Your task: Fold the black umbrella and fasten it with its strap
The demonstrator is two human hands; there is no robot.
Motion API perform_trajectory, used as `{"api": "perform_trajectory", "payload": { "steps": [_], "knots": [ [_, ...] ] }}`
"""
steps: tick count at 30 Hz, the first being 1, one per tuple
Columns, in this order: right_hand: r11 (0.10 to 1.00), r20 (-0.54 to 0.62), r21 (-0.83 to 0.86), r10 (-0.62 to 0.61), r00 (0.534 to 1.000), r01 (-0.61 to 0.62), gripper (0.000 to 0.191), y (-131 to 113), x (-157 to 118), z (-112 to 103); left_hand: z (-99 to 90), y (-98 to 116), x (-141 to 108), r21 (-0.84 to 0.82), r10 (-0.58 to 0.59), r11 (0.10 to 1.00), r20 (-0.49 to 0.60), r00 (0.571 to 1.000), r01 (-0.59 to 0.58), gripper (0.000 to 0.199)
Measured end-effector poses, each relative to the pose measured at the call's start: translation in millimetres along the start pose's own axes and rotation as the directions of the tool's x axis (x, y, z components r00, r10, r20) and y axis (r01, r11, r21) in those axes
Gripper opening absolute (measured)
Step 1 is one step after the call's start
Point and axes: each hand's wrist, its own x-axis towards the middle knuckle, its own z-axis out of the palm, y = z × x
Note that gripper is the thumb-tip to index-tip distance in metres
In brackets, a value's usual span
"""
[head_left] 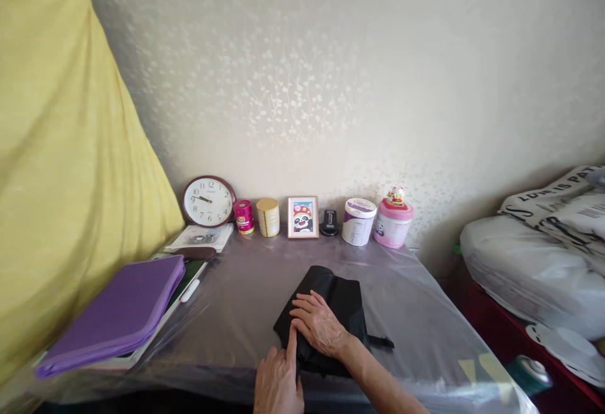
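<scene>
A folded piece of black fabric (348, 297) lies at the front middle of the table, with a narrow black strap (380, 342) sticking out on its right. It could be a bag or an umbrella; I cannot make out which. My right hand (321, 327) rests flat on top of it, fingers stretched out to the left. At its near left edge is my left hand (278, 379), its index finger extended and touching my right hand's fingertips. The left hand's other fingers are curled, and the fabric's edge lies between thumb and index finger.
A clear sheet covers the table (227, 319). Purple folder (118, 304) and white pen-like object (190, 291) lie left. Along the wall stand a clock (209, 201), tins, a picture frame (303, 217), a black device (329, 222) and two tubs (359, 222). Bagged bedding (524, 269) is right.
</scene>
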Motion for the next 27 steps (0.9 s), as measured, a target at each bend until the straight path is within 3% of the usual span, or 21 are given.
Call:
{"api": "perform_trajectory", "payload": {
  "steps": [8, 15, 21, 27],
  "knots": [
    [0.993, 0.136, -0.112, -0.013, 0.991, 0.028, 0.035, 27, 29, 0, 7.8, -3, 3, -0.012, -0.002, 1.0, 0.026, 1.0, 0.002, 0.081],
    [0.946, 0.146, -0.239, 0.259, 0.955, -0.22, 0.041, 64, 57, -3, -1.0, 0, 2, -0.077, -0.068, 0.994, 0.157, 0.985, 0.081, 0.081],
    [0.86, 0.023, -0.236, 0.471, 0.882, -0.453, 0.039, 89, 63, -9, -4.0, 0, 3, -0.114, -0.096, 0.986, 0.212, 0.973, 0.122, 0.078],
    [0.762, -0.213, -0.216, 0.574, 0.791, -0.611, 0.038, 104, 8, -41, 5.0, -1, 4, -0.133, -0.079, 0.987, 0.129, 0.989, 0.096, 0.072]
  ]
}}
